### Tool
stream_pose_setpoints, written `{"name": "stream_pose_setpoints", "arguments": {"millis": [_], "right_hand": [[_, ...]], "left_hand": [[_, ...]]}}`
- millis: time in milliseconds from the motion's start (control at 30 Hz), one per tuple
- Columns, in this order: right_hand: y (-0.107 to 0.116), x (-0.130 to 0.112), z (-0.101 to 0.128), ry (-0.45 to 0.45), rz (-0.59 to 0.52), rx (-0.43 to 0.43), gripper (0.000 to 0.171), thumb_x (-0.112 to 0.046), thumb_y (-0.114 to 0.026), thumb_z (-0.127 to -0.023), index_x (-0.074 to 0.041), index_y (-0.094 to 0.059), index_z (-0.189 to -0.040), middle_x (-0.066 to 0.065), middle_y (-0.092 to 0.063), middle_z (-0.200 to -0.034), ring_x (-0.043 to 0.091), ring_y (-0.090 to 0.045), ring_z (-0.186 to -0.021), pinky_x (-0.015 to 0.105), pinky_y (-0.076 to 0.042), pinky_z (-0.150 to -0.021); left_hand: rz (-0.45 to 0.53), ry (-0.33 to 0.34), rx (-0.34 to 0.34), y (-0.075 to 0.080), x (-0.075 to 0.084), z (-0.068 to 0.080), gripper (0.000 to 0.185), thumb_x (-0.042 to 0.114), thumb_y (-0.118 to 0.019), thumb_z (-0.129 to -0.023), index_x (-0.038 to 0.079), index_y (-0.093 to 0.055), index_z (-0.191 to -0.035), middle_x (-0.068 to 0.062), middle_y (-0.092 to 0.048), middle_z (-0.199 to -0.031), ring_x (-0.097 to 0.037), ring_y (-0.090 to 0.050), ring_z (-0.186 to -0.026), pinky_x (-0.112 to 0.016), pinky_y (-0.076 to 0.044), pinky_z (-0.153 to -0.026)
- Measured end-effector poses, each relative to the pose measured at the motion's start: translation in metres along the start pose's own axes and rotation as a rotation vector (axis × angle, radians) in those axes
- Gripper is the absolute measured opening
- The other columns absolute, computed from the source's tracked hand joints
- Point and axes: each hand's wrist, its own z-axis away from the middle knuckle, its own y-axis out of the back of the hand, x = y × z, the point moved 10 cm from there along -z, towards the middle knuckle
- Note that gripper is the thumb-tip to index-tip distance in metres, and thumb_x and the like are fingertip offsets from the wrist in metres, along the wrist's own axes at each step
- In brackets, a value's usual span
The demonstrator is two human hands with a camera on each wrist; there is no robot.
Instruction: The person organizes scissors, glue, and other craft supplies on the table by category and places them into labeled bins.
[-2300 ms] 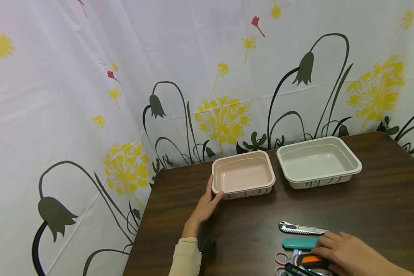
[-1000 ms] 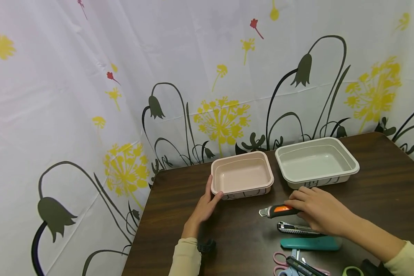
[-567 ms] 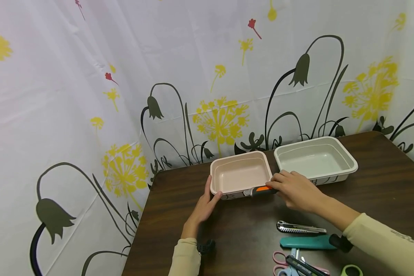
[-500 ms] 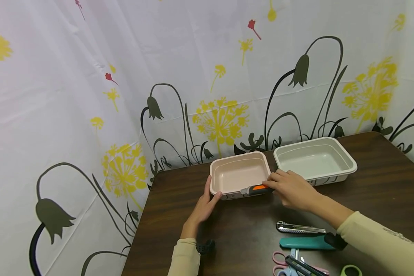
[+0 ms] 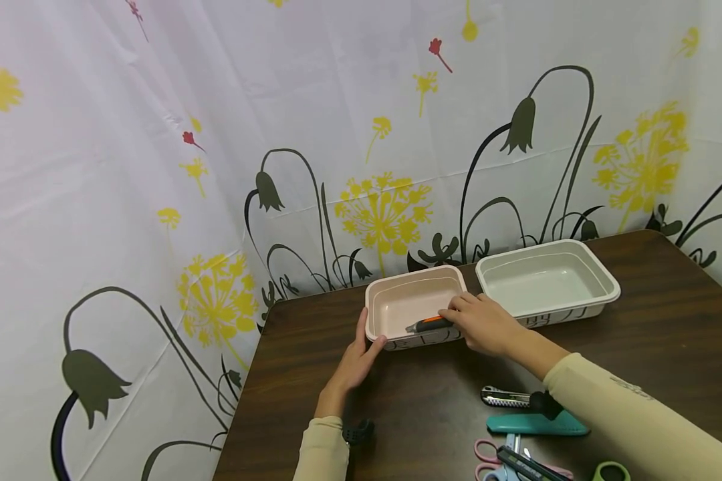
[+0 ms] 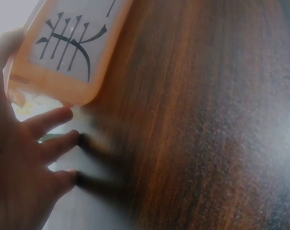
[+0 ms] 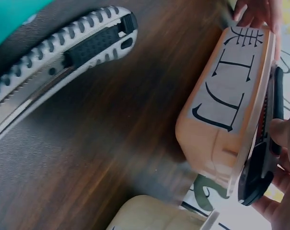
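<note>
A pink container [image 5: 406, 299] with a lettered white label on its front sits at the back of the table. My left hand [image 5: 353, 359] rests at its left front corner, thumb at the front rim and index finger straight along the side. In the left wrist view, its other fingers [image 6: 58, 146] spread out beside the container. My right hand [image 5: 486, 326] holds an orange-and-black utility knife [image 5: 427, 325] over the container's front rim, its nose pointing left. In the right wrist view the knife [image 7: 261, 165] lies along the rim, pinched by the thumb; part of the handle is hidden.
A pale grey-green container [image 5: 547, 280] stands right of the pink one. Nearer lie a silver snap-off knife [image 5: 502, 398], a teal flat tool [image 5: 526, 423], pink-handled scissors [image 5: 486, 449], a black slim tool [image 5: 528, 463] and a green ring [image 5: 612, 471]. A patterned curtain [image 5: 313, 87] hangs behind.
My right hand has picked the orange-and-black utility knife out of the tools and carried it up and left to the pink container. My left hand has stayed at the corner.
</note>
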Motion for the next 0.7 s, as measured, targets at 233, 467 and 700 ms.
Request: {"name": "stream_pose_setpoints", "arguments": {"millis": [233,467,700], "right_hand": [[-0.008,0.003,-0.01,-0.035,-0.052,-0.059,0.035,-0.003,-0.063,-0.088,-0.011,-0.068,-0.121,0.004,-0.06,-0.097,0.023,-0.055,-0.092,0.036,-0.042,-0.066],[-0.02,0.003,-0.019,-0.045,-0.103,-0.09,0.028,-0.005,-0.064,-0.088,-0.01,-0.07,-0.115,0.005,-0.063,-0.096,0.026,-0.057,-0.093,0.042,-0.044,-0.075],[-0.033,-0.002,-0.025,-0.016,-0.153,-0.119,0.033,-0.001,-0.063,-0.08,-0.009,-0.071,-0.112,0.007,-0.065,-0.094,0.029,-0.055,-0.088,0.044,-0.044,-0.076]], "left_hand": [[0.003,0.001,0.009,0.001,0.001,0.0,0.077,0.049,-0.049,-0.1,0.028,-0.004,-0.159,-0.024,-0.04,-0.149,-0.043,-0.048,-0.126,-0.06,-0.037,-0.099],[0.006,0.0,0.007,0.001,0.002,0.0,0.078,0.049,-0.05,-0.1,0.027,-0.004,-0.159,-0.023,-0.041,-0.148,-0.042,-0.048,-0.127,-0.058,-0.035,-0.102],[0.007,-0.004,0.01,0.0,0.002,0.001,0.078,0.047,-0.05,-0.1,0.026,-0.004,-0.159,-0.024,-0.04,-0.149,-0.043,-0.047,-0.127,-0.059,-0.035,-0.101]]}}
